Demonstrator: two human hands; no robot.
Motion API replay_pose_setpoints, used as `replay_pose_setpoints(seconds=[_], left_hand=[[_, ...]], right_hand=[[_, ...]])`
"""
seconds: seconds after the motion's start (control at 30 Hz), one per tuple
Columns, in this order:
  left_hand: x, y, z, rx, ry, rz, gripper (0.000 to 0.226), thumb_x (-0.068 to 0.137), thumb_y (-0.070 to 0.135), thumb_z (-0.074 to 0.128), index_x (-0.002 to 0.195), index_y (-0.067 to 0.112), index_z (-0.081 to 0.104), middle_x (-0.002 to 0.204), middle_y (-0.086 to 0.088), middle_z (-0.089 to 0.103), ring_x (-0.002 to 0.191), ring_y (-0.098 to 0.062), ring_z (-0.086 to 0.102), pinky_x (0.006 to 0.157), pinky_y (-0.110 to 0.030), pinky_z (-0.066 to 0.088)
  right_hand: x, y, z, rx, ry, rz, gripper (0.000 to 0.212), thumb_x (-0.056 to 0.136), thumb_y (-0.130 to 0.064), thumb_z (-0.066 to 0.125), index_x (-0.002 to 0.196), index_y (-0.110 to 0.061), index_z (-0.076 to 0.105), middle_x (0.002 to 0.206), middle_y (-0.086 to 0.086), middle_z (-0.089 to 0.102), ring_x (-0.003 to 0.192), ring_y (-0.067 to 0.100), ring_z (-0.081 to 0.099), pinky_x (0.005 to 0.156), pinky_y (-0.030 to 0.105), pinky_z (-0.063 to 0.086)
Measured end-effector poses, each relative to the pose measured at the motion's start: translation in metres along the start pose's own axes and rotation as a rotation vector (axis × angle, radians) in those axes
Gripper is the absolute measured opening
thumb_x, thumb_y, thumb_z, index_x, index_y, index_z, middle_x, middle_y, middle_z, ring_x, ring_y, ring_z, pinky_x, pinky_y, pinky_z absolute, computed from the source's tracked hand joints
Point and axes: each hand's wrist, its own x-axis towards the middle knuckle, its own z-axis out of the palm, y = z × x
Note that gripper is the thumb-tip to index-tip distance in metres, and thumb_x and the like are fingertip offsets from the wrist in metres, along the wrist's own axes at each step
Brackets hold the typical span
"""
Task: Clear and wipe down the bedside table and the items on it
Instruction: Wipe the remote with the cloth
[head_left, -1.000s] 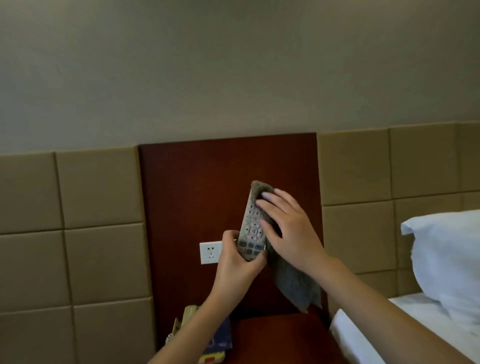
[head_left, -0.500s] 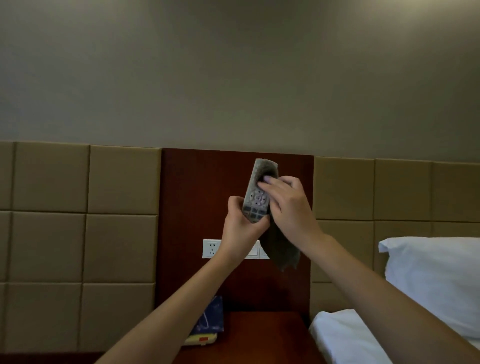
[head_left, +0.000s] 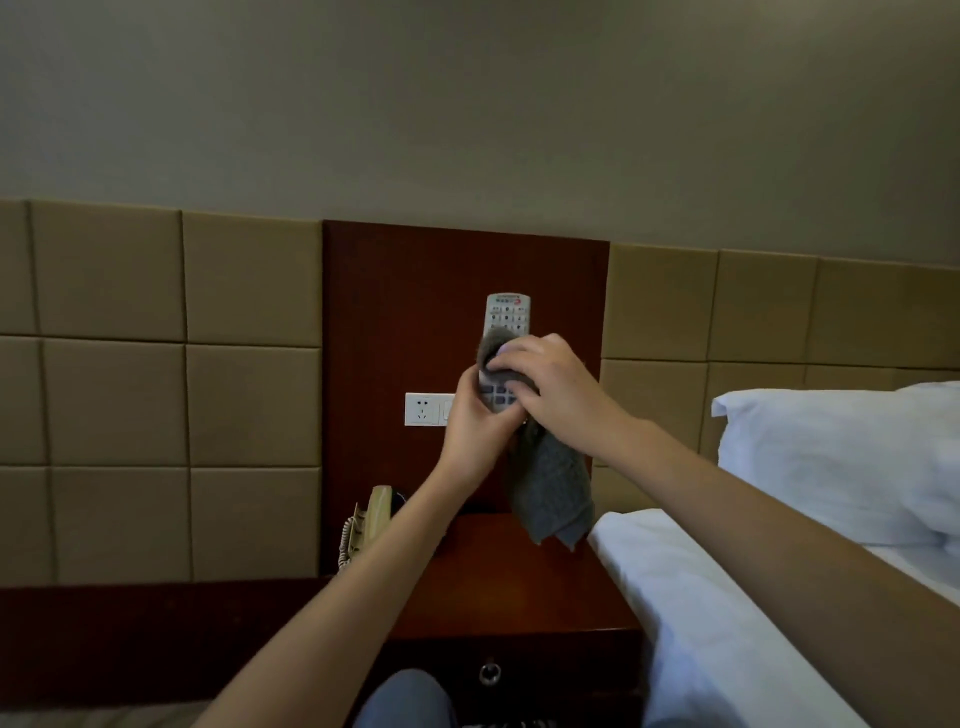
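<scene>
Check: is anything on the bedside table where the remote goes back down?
Nothing visible does. Below the remote, held in the left hand, the bedside table top shows bare wood. The telephone sits at its left rear; the grey cloth hangs from the right hand above it. The left forearm hides some of it.

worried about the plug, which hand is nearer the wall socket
Left. The left hand, gripping the remote low down, sits just right of the wall socket in view, covering its plate's edge. The right hand, pressing the grey cloth on the remote, is farther right.
</scene>
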Motion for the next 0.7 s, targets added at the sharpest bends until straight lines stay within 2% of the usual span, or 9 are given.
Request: replay_pose_setpoints(seconds=[0.13,0.27,0.4,0.5,0.6,0.7], left_hand=[[-0.004,-0.010,0.009,0.001,-0.023,-0.017,0.051,0.086,0.010,0.066,0.131,0.012,0.041,0.113,0.003,0.058,0.099,-0.002,0.059,0.078,-0.017,0.053],[-0.011,-0.013,0.010,-0.003,-0.056,-0.026,0.049,0.085,0.009,0.067,0.127,0.014,0.043,0.110,0.005,0.059,0.099,-0.003,0.060,0.080,-0.021,0.054],[-0.029,-0.023,0.000,0.041,-0.100,-0.040,0.043,0.084,0.010,0.068,0.119,0.019,0.046,0.108,0.005,0.061,0.100,-0.005,0.061,0.083,-0.026,0.055],[-0.036,-0.035,-0.004,0.071,-0.135,-0.055,0.046,0.082,0.012,0.070,0.121,0.018,0.047,0.109,0.005,0.061,0.100,-0.005,0.062,0.084,-0.028,0.055],[-0.034,-0.042,-0.009,0.089,-0.120,-0.065,0.046,0.081,0.010,0.071,0.120,0.019,0.048,0.111,0.002,0.061,0.099,-0.007,0.061,0.083,-0.027,0.055],[-0.032,-0.048,-0.016,0.128,-0.130,-0.054,0.047,0.080,0.006,0.070,0.118,0.022,0.048,0.108,0.005,0.061,0.097,-0.003,0.061,0.078,-0.018,0.053]], right_hand=[[-0.007,0.011,0.006,0.070,0.008,0.166,0.034,0.092,-0.008,0.057,0.126,-0.008,0.060,0.126,0.004,0.054,0.117,0.019,0.045,0.092,0.014,0.025],[-0.004,0.013,0.011,0.080,0.109,0.233,0.027,0.092,-0.006,0.057,0.118,-0.003,0.064,0.116,0.010,0.056,0.112,0.023,0.048,0.093,0.022,0.032],[-0.005,0.015,0.021,0.078,0.156,0.285,0.022,0.093,-0.007,0.055,0.113,-0.004,0.065,0.111,0.010,0.055,0.108,0.022,0.048,0.087,0.020,0.033],[-0.010,0.015,0.030,0.107,0.219,0.396,0.020,0.094,-0.008,0.053,0.110,-0.007,0.066,0.110,0.006,0.054,0.109,0.019,0.048,0.088,0.022,0.038],[-0.019,0.005,0.035,0.153,0.111,0.371,0.017,0.093,-0.008,0.055,0.102,-0.009,0.069,0.110,0.001,0.056,0.110,0.016,0.051,0.095,0.031,0.045],[-0.040,-0.008,0.040,0.195,-0.077,0.263,0.018,0.092,-0.007,0.056,0.103,-0.011,0.070,0.108,-0.005,0.054,0.107,0.009,0.049,0.096,0.025,0.045]])
